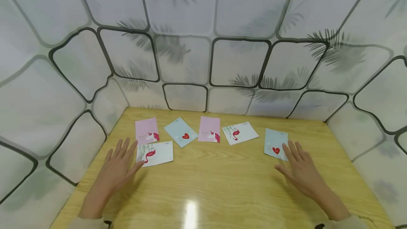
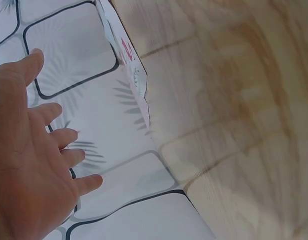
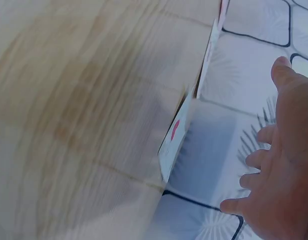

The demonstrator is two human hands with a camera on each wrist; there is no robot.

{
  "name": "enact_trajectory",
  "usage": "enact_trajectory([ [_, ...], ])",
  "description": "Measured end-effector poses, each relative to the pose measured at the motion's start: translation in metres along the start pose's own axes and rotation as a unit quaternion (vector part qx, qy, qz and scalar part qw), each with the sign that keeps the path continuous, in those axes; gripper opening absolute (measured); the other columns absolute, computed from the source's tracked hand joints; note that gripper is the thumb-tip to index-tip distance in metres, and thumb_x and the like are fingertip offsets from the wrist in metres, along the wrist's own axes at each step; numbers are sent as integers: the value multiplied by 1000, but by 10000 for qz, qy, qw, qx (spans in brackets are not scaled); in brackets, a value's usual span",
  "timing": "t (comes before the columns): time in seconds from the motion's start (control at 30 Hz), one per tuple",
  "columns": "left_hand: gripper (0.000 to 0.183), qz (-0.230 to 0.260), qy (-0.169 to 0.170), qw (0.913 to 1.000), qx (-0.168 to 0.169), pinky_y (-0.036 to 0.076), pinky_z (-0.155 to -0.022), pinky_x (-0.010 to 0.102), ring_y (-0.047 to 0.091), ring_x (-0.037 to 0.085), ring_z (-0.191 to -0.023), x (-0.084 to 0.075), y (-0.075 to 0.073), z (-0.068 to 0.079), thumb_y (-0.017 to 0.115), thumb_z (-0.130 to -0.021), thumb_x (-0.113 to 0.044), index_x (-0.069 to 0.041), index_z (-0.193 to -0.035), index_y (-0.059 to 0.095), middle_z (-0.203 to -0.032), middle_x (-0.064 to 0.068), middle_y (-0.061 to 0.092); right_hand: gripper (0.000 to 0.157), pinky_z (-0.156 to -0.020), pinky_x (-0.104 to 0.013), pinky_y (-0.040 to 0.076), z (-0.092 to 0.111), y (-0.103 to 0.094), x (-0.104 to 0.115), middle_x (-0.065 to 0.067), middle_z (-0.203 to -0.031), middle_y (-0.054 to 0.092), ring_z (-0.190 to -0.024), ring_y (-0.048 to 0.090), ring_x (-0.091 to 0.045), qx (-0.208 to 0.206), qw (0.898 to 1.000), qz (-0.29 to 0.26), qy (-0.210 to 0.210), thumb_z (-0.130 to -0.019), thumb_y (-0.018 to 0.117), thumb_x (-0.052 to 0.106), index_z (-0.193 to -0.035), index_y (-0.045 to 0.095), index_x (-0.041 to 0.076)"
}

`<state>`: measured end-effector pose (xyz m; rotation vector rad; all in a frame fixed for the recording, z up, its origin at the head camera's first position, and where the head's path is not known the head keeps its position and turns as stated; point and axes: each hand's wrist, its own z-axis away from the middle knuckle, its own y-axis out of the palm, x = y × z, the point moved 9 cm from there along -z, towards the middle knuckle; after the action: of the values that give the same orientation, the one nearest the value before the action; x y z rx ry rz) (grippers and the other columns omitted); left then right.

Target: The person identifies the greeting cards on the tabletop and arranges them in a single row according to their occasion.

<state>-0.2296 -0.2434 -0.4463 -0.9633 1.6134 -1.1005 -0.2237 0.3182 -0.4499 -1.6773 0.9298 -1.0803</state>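
Presently, left hand (image 1: 114, 172) and right hand (image 1: 302, 174) held nothing, fingers (image 1: 130, 152) extended, and a low sweep could have displaced the flamingo card (image 1: 163, 153) near the left fingers.

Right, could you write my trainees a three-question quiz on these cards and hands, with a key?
1. Count: how many cards lie on the table?
2. True or false: the left hand is gripping a card.
3. Multiple choice: which card is nearest the right hand?
A) a pink unicorn card
B) a blue heart card
C) a white flamingo card

Key:
1. Six.
2. False; its fingers are spread and hold nothing.
3. B.
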Motion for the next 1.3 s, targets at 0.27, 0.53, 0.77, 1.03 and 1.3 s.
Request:
enact_trajectory([
  [0.27,79,57,15,10000,79,15,-115,73,11,49,-153,-8,0,-9,58,-103,-50,-1,-160,32,-164,31,22,84,-117,-71,13,-20,13,32,-27,-168,10,-156,-2,-42,235,9990,-333,-175,-105,58,45,-162,20,-3],
  [0.53,79,75,79,9999,93,16,-116,71,15,50,-152,-14,4,-20,57,-103,-52,0,-159,34,-164,29,23,84,-114,-71,21,-38,30,68,-27,-168,13,-153,10,-50,227,9982,-474,-296,-103,61,45,-160,25,-4],
  [0.77,77,143,208,9997,75,18,-116,71,18,51,-151,-25,5,-30,59,-103,-48,2,-158,35,-164,29,26,86,-117,-63,27,-52,45,107,-28,-167,17,-152,16,-49,249,9964,-502,-635,-103,62,45,-159,24,-7],
  [1.03,75,73,323,9993,153,19,-116,70,18,50,-151,-37,8,-41,58,-104,-45,4,-157,37,-163,29,27,87,-118,-60,27,-68,58,148,-27,-166,21,-152,21,-47,338,9926,-749,-893,-103,60,49,-159,26,-7],
  [1.3,71,46,398,9991,153,23,-116,70,21,51,-150,-40,14,-48,59,-105,-42,4,-155,40,-161,30,31,87,-119,-59,27,-81,74,179,-26,-166,21,-153,20,-45,595,9891,-789,-1090,-103,59,49,-159,25,-8],
])
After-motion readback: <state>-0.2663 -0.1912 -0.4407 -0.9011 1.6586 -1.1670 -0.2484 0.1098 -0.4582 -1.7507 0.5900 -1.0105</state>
